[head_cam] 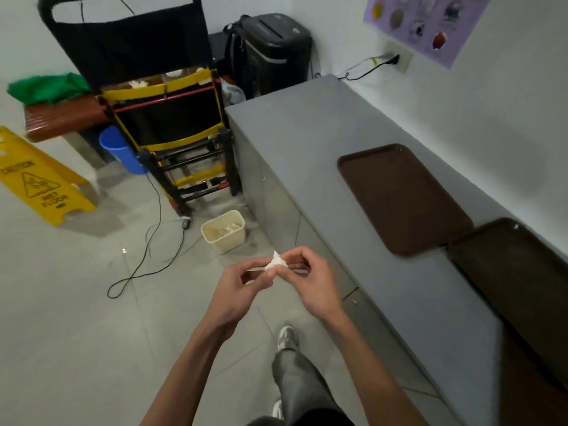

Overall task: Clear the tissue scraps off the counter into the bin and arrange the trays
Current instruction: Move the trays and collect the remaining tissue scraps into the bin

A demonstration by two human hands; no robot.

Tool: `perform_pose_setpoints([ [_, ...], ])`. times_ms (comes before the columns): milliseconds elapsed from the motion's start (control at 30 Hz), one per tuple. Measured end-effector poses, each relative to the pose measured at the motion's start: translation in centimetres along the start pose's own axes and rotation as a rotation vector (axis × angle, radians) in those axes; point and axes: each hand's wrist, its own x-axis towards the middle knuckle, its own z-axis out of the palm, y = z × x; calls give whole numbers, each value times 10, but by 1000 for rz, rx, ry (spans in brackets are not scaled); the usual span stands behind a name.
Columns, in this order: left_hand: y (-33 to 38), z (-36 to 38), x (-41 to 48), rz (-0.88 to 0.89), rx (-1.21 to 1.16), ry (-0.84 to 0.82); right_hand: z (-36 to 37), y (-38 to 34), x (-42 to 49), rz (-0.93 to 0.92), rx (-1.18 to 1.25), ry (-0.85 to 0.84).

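Now both hands share one grip: the left hand (242, 281) and right hand (310, 278) pinch a white tissue scrap (276, 262) between their fingertips, out over the floor. The bin (224, 230) stands just beyond the grip and lower. Tissue probably drifts, so it is best released right above the bin's mouth. The far tray (402, 198) and near tray (522, 287) lie on the worktop (307, 127), to the grip's right.

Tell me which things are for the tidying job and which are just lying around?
For the job: white crumpled tissue scrap, cream plastic bin, two brown plastic trays, grey counter.
Just lying about: yellow wet-floor sign, blue bucket, black paper shredder, green cloth.
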Motion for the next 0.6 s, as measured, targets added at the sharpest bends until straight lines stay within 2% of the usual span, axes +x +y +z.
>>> perform_pose_setpoints([
  [167,-18,-71,65,-15,108,136,68,10,79,53,72,-99],
  [300,-28,-121,124,-88,162,266,117,22,152,94,27,-174],
  [467,-48,-174,192,-154,317,369,168,36,229,138,-53,-266],
  [600,-74,-203,241,-219,311,380,201,64,285,216,-94,-304],
])
